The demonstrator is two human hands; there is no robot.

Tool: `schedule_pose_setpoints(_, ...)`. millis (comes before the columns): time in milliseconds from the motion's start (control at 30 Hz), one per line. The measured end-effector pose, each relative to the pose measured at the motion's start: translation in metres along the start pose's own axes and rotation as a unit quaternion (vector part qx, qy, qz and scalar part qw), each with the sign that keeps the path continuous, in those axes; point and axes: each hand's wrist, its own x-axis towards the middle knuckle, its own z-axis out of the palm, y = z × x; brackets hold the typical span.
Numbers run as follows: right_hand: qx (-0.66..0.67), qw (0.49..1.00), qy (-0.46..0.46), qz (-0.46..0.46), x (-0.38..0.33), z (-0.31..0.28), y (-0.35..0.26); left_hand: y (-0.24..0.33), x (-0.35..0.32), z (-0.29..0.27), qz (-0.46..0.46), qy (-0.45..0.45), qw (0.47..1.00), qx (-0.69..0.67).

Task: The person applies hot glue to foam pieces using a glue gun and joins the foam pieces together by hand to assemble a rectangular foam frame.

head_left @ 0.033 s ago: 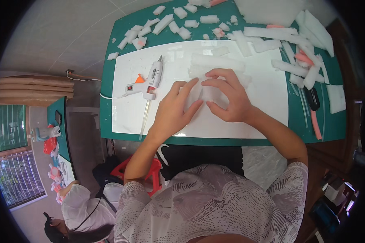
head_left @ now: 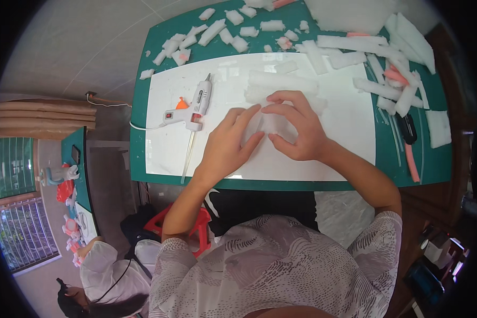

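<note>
Over the white board [head_left: 206, 159], my two hands face each other around a small white piece of padding [head_left: 270, 125]. My left hand [head_left: 230, 135] has its fingertips and thumb at the piece's left side. From the right, my right hand [head_left: 300, 127] curls its fingers and thumb about the same piece. Its pale colour blends with the board, so its edges are hard to make out. Beyond the hands lie flat white padding strips [head_left: 283, 82]. A white hot glue gun [head_left: 197, 103] with an orange trigger rests left of my left hand, a clear glue stick [head_left: 187, 158] sticking out of it.
Short white padding pieces [head_left: 213, 32] are scattered along the green table's far side. Longer strips [head_left: 355, 42], pink pieces [head_left: 396, 76], a black-handled tool [head_left: 408, 129] and clear sticks [head_left: 395, 138] lie at the right. A red stool [head_left: 200, 233] stands below; another person [head_left: 108, 275] sits at the left.
</note>
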Motion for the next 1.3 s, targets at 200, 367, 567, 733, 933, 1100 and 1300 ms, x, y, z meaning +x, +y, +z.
schedule_pose_setpoints(200,0.022,1.0,0.004,-0.011,-0.002,-0.004,-0.003,-0.004,-0.01,0.015,-0.051,0.002,0.999,-0.012)
schedule_pose_setpoints(367,0.043,0.993,0.103,0.028,0.003,-0.007,-0.013,0.003,-0.022,-0.003,-0.077,-0.024,0.996,-0.027)
schedule_pose_setpoints(567,0.005,0.99,0.125,0.061,0.011,-0.014,-0.014,-0.001,-0.044,-0.026,-0.061,-0.082,0.994,-0.049)
schedule_pose_setpoints(733,0.048,0.972,0.223,0.055,0.03,-0.046,-0.006,-0.02,-0.045,-0.046,0.024,-0.04,0.997,-0.057)
schedule_pose_setpoints(933,0.002,0.961,0.254,0.109,0.031,-0.094,0.018,-0.026,-0.01,-0.067,0.053,-0.079,0.994,-0.056)
schedule_pose_setpoints(1100,0.013,0.953,0.275,0.129,0.018,-0.116,0.024,-0.02,0.047,-0.092,0.076,-0.076,0.988,-0.11)
schedule_pose_setpoints(1300,0.118,0.947,0.139,0.266,0.023,-0.116,0.013,-0.029,0.107,-0.101,0.142,-0.057,0.981,-0.118)
